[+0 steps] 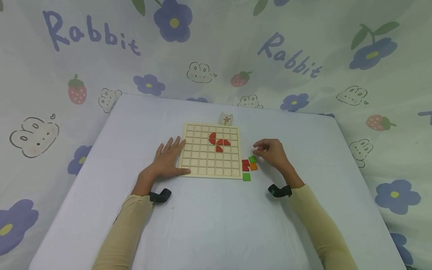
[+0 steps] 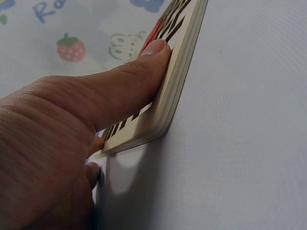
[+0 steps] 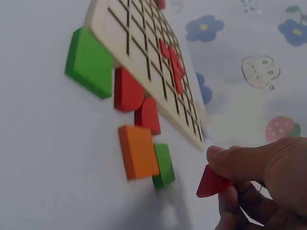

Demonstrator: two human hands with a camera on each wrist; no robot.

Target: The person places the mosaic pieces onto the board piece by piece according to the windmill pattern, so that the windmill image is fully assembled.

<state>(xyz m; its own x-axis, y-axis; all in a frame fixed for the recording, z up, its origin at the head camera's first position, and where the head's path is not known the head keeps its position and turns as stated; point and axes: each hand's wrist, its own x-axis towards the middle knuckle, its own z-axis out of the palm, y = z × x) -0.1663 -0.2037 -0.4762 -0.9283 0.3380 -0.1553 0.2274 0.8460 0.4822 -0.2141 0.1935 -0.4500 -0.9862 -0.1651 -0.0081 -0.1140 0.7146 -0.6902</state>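
A pale wooden grid board [image 1: 198, 162] lies on the table with several red quarter-circle pieces [image 1: 212, 138] set in its upper middle cells. My left hand [image 1: 165, 160] spreads along the board's left side, its thumb [image 2: 129, 86] resting on the near left corner. Right of the board, my right hand [image 1: 272, 153] pinches a red quarter-circle piece [image 3: 212, 183] between thumb and fingers, above the table. Below that hand are a green square [image 1: 252, 159] and an orange square [image 1: 253, 167]. Two red pieces [image 3: 128, 90] and another green square [image 1: 246, 177] lie by the board's right edge.
A small card [image 1: 225, 119] with a grid and a red pattern lies just beyond the board's far edge. White cloth covers the table [image 1: 209, 225]. A curtain [image 1: 216, 48] printed with flowers, rabbits and strawberries hangs behind it.
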